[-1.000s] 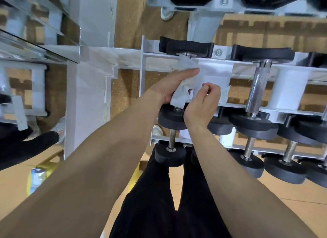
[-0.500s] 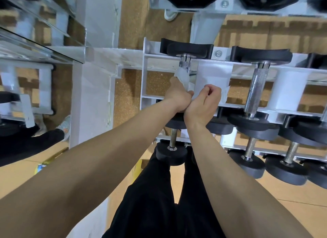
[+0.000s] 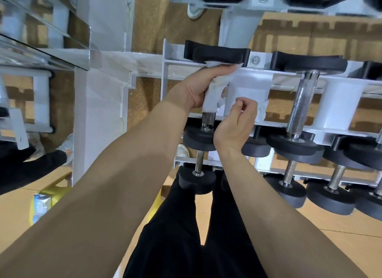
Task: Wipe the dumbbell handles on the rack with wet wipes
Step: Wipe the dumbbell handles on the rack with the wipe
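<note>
A white wet wipe [image 3: 210,95] is wrapped round the metal handle [image 3: 208,119] of the leftmost dumbbell on the middle tier of the white rack [image 3: 165,75]. My left hand [image 3: 201,85] grips the wipe and handle at the far end, close under the black weight head [image 3: 217,53]. Only the near bit of knurled handle shows below the wipe. My right hand [image 3: 237,122] is curled just right of that handle, and it pinches a second white wipe [image 3: 260,111] whose edge sticks out to its right.
More dumbbells lie to the right, one with a bare knurled handle [image 3: 300,104]. A lower tier holds smaller dumbbells [image 3: 197,177]. A mirror wall [image 3: 41,40] stands at the left. A yellow pack [image 3: 42,205] lies on the floor at lower left. My black-trousered legs are below.
My left hand has slid the wipe along the handle from its near end up to the far weight head. My right hand has stayed beside the handle.
</note>
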`<state>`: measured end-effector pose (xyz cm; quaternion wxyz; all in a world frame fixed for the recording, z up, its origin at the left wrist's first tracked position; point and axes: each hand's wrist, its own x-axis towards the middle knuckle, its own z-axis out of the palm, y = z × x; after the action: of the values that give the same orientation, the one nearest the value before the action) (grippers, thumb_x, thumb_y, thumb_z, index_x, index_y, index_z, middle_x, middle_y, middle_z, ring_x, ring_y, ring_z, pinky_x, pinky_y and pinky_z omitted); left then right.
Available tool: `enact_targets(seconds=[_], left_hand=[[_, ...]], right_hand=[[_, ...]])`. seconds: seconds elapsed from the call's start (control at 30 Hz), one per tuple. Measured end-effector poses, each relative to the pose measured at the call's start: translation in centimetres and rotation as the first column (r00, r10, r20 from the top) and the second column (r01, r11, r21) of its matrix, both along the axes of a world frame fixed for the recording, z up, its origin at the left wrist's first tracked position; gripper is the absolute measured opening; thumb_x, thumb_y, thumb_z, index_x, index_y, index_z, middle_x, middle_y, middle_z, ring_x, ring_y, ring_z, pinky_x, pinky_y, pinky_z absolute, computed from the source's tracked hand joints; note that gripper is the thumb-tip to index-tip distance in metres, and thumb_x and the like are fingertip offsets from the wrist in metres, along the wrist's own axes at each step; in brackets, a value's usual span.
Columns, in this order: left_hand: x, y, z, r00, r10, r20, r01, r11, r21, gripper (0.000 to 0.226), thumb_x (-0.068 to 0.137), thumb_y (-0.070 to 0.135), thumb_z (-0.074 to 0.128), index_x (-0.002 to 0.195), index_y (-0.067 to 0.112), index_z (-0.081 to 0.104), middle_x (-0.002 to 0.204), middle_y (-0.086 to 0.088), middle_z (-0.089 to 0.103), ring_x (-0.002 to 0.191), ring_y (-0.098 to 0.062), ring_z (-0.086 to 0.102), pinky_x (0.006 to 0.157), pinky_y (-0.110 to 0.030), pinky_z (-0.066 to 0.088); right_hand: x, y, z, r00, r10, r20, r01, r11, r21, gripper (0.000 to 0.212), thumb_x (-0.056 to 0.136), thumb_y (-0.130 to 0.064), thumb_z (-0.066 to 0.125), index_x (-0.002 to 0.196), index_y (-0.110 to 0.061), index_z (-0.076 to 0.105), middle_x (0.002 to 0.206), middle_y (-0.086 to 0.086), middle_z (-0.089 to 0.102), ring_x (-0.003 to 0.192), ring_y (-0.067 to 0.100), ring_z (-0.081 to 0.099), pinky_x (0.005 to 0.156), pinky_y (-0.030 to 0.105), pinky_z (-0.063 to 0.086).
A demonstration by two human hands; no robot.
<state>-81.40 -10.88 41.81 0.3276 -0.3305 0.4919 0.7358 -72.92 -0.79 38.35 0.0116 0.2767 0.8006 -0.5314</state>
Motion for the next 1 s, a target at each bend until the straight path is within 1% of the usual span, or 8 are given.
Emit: enact_targets(seconds=[0.03, 0.13, 0.27, 0.4, 0.53, 0.63, 0.83, 1.0], left_hand=[[0.1, 0.0, 0.0, 1.000, 0.015, -0.003, -0.015, 1.000, 0.006, 0.021, 0.099, 0.024, 0.064, 0.083, 0.010, 0.066, 0.062, -0.003, 0.065, 0.053, -0.014, 0.062, 0.054, -0.022, 0.052], [1.1, 0.7, -0.7, 0.995, 0.072, -0.065, -0.079, 0.991, -0.106, 0.028, 0.090, 0.026, 0.075, 0.105, 0.004, 0.070, 0.096, -0.015, 0.076, 0.087, -0.028, 0.074, 0.090, -0.043, 0.060], [3.4, 2.9, -0.7, 0.999, 0.013, -0.044, -0.035, 0.835, -0.550, 0.032, 0.087, 0.029, 0.076, 0.110, 0.010, 0.065, 0.104, -0.008, 0.072, 0.097, -0.026, 0.070, 0.088, -0.038, 0.057], [5.2, 3.4, -0.7, 0.982, -0.184, 0.038, 0.164, 0.737, -0.656, 0.046, 0.094, 0.026, 0.068, 0.132, 0.009, 0.048, 0.124, -0.010, 0.062, 0.112, -0.027, 0.060, 0.091, -0.033, 0.048], [5.2, 3.3, -1.2, 0.939, -0.314, 0.137, 0.325, 0.686, -0.651, 0.050, 0.099, 0.016, 0.059, 0.140, 0.005, 0.032, 0.129, -0.012, 0.055, 0.102, -0.022, 0.050, 0.084, -0.030, 0.040], [4.8, 2.8, -1.6, 0.937, -0.318, 0.146, 0.335, 0.697, -0.634, 0.052, 0.095, 0.024, 0.069, 0.135, 0.005, 0.043, 0.120, -0.011, 0.062, 0.102, -0.024, 0.061, 0.081, -0.032, 0.048], [2.7, 3.0, -1.4, 1.000, -0.021, 0.008, 0.022, 0.827, -0.561, 0.029, 0.084, 0.035, 0.082, 0.090, 0.011, 0.067, 0.090, -0.004, 0.072, 0.084, -0.019, 0.071, 0.073, -0.027, 0.057], [0.1, 1.3, -0.9, 0.997, 0.068, -0.019, -0.071, 0.977, -0.200, 0.028, 0.085, 0.022, 0.082, 0.103, 0.002, 0.072, 0.095, -0.013, 0.076, 0.088, -0.027, 0.074, 0.081, -0.033, 0.061]], right_hand=[[0.0, 0.0, 0.0, 1.000, 0.002, 0.002, -0.002, 1.000, -0.001, 0.017, 0.101, -0.026, 0.035, 0.103, -0.022, 0.051, 0.107, 0.000, 0.058, 0.091, 0.002, 0.050, 0.080, 0.010, 0.036], [0.0, 0.0, 0.0, 1.000, -0.005, 0.007, 0.005, 1.000, -0.002, 0.016, 0.102, -0.026, 0.036, 0.102, -0.022, 0.051, 0.105, -0.002, 0.057, 0.092, 0.001, 0.051, 0.079, 0.010, 0.037], [-0.1, 0.0, 0.1, 1.000, -0.013, 0.006, 0.013, 1.000, -0.001, 0.018, 0.100, -0.030, 0.035, 0.102, -0.022, 0.051, 0.106, 0.001, 0.060, 0.094, 0.012, 0.052, 0.081, 0.017, 0.039], [-0.2, 0.2, 0.1, 1.000, -0.009, 0.008, 0.009, 1.000, -0.006, 0.018, 0.100, -0.030, 0.035, 0.100, -0.020, 0.051, 0.103, 0.002, 0.058, 0.092, 0.013, 0.051, 0.076, 0.013, 0.036], [-0.1, 0.4, -0.1, 1.000, -0.030, 0.006, 0.030, 0.999, -0.022, 0.020, 0.101, -0.030, 0.035, 0.102, -0.019, 0.052, 0.103, 0.001, 0.058, 0.090, 0.012, 0.050, 0.076, 0.013, 0.036], [-0.2, 0.4, -0.2, 1.000, -0.028, 0.010, 0.029, 0.999, -0.039, 0.019, 0.101, -0.029, 0.035, 0.103, -0.020, 0.052, 0.105, 0.002, 0.058, 0.094, 0.014, 0.051, 0.078, 0.013, 0.037], [-0.1, 0.3, -0.2, 0.999, -0.006, 0.033, 0.007, 0.999, -0.037, 0.016, 0.104, -0.026, 0.035, 0.105, -0.022, 0.050, 0.110, 0.000, 0.058, 0.095, 0.011, 0.050, 0.078, 0.010, 0.036], [-0.1, 0.3, -0.1, 0.999, -0.003, 0.032, 0.004, 1.000, -0.026, 0.017, 0.104, -0.026, 0.034, 0.105, -0.022, 0.051, 0.107, -0.003, 0.057, 0.092, -0.004, 0.050, 0.078, 0.008, 0.036]])
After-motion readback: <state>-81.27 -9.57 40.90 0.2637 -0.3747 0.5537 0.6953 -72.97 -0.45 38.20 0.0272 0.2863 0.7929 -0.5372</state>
